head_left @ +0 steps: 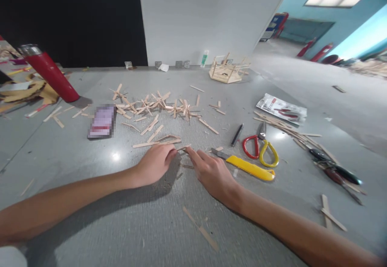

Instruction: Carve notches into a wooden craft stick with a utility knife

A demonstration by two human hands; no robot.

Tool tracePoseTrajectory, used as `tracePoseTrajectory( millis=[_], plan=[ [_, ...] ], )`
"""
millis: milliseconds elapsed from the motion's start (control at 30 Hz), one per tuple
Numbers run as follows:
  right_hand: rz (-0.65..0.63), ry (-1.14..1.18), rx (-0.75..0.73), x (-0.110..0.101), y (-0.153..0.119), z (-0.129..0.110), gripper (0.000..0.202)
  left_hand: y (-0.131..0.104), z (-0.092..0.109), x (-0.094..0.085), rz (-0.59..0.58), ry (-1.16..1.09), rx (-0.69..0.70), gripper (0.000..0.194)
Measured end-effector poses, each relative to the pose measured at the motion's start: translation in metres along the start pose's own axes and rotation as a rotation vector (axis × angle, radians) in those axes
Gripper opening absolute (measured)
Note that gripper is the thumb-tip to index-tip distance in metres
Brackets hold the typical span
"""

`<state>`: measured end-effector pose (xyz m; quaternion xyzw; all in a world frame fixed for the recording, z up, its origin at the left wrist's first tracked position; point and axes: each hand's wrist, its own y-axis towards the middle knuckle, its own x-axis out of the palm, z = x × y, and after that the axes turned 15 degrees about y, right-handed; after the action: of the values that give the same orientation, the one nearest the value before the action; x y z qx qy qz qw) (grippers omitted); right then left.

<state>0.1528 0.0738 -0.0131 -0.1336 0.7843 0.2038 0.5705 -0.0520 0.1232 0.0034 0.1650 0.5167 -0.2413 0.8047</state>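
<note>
Near the middle of the table, my left hand point(155, 163) and my right hand point(213, 173) come close together, fingertips closed on a small popsicle stick piece point(183, 148) between them. Most of that piece is hidden by the fingers. Just beyond my left hand lie longer popsicle sticks point(143, 144). To the right of my right hand rests a yellow box cutter point(249, 168), its blade pointing at my fingers. Scissors with one red and one yellow handle point(261, 148) and a black pen point(237, 134) lie behind it.
Loose sticks point(161, 102) are scattered at the back. A phone point(102, 121) and a red flask point(50, 73) are at left. A stick-built frame point(229, 69) stands at the back right. A white packet point(282, 108) and dark-handled tools point(335, 168) lie at right.
</note>
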Motion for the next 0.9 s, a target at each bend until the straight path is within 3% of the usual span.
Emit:
tracePoseTrajectory(
  millis=[100, 333, 667, 900],
  plan=[
    [-0.020, -0.017, 0.015, -0.001, -0.001, -0.001, 0.049, 0.005, -0.003, -0.007, -0.084, -0.093, -0.026, 0.036],
    [-0.127, -0.047, 0.068, -0.008, 0.000, -0.006, 0.057, 0.015, -0.011, -0.022, -0.411, -0.419, -0.163, 0.034],
    [-0.156, -0.046, 0.034, -0.011, 0.002, -0.012, 0.058, 0.014, -0.010, -0.023, -0.434, -0.407, -0.149, 0.035],
    [-0.206, -0.056, 0.088, -0.012, 0.003, -0.014, 0.055, 0.016, -0.012, -0.020, -0.397, -0.433, -0.075, 0.041]
  ],
)
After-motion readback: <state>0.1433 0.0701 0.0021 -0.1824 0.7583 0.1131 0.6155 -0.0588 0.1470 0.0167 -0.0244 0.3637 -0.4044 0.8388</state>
